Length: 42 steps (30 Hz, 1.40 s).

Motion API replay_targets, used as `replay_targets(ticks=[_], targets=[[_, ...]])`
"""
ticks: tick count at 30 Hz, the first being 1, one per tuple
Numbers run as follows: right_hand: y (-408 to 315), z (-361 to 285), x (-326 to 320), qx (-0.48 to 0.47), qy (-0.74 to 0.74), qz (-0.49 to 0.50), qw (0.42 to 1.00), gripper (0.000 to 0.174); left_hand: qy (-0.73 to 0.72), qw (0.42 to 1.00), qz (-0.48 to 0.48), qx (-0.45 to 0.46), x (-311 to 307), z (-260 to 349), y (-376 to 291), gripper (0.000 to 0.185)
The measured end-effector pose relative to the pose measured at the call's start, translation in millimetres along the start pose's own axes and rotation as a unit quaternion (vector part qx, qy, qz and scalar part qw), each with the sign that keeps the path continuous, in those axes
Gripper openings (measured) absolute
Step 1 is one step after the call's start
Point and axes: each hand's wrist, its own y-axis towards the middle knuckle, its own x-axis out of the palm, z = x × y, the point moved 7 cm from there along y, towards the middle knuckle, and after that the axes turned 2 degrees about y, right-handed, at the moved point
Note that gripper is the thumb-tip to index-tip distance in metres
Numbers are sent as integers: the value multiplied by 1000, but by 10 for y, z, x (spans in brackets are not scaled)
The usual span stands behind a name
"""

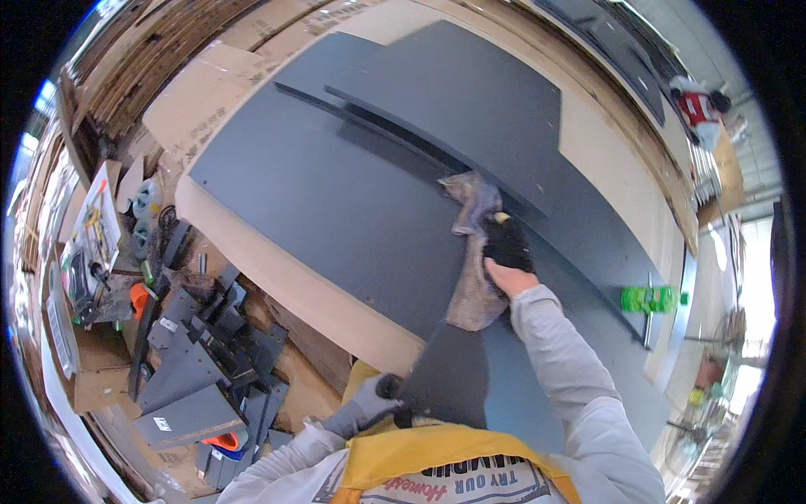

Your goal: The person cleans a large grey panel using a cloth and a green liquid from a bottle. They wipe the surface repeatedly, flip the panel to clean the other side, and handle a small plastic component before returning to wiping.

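My right hand (509, 242), in a black glove, grips a crumpled, brownish-grey cloth (475, 293). The cloth lies over a large dark grey board (302, 208), close to the long edge of another dark grey board (466, 94) that overlaps it. Low in the view, my left hand (385, 389) is close to my body at the near edge of the boards. It wears a glove with dark fingertips, and its fingers are partly hidden. A narrow dark strip (378, 123) runs along the overlapping board's edge.
A green bottle (648, 299) lies at the right. Dark board offcuts (195, 372) are heaped at the lower left, near tape rolls (145, 198) and an orange object (138, 299). Cardboard (189, 94) sits under the boards. Another person (699, 107) is at the far upper right.
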Motion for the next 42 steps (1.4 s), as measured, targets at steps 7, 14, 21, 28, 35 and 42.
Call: replay_targets(ticks=[7,14,21,28,35,42], targets=[[1914,-1697,1086,-29,-51,30,998,55,187,979,-74,-20,0,110,112,59],[3386,-3303,2082,95,311,-292,899,47,127,989,-72,15,-167,136,193,55],[1693,-4358,1629,-186,241,-509,805,52,117,992,-25,33,-32,10,208,49],[582,-1660,17,-82,276,-294,911,54,60,997,8,43,48,140,39,43],[294,-1258,307,-53,-34,-89,994,55,-50,999,11,-16,14,225,-78,29],[1428,-2962,1753,209,375,-424,797,57,79,995,-10,53,-66,336,21,29]])
